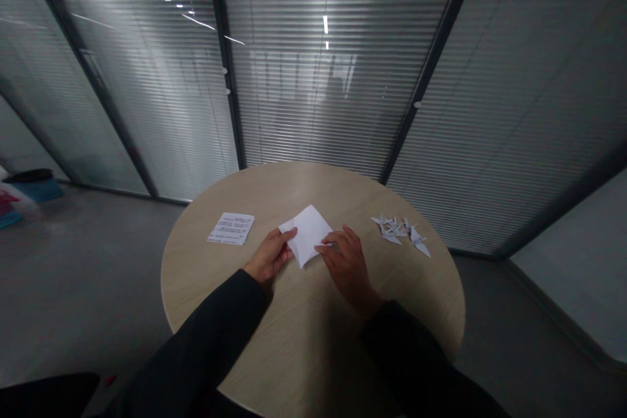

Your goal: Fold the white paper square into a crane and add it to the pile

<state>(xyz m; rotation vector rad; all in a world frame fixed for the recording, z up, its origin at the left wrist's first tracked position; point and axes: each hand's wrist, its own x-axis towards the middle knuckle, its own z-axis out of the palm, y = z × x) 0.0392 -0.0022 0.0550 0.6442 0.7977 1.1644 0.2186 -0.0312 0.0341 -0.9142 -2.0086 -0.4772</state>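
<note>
A heap of blue and red items (24,196) is seen at the far left on the grey floor (88,287), well apart from the round wooden desk (206,274). Behind the desk, a glass partition (313,78) with slatted blinds is seen running across the view.

On the left part of the desk, a printed sheet (230,228) is laid flat, with its text facing up. It is set near the left hand (268,256) but is not touched by it. A dark sleeve (206,333) is worn on that arm.

Near the middle of the desk, a square of white paper (308,235) is turned corner-forward between the hands. The left corner of the square is held in a narrow grip by the left hand, with the thumb laid over the paper.

The right hand (349,268), also in a dark sleeve (406,353), is placed palm down, with its fingers (327,245) on the paper's right side. Whether that grip is closed on the paper cannot be told.

Further right, a small cluster of white paper cranes (399,232) is left on the desk, just beyond the right hand's reach of the paper.
</note>
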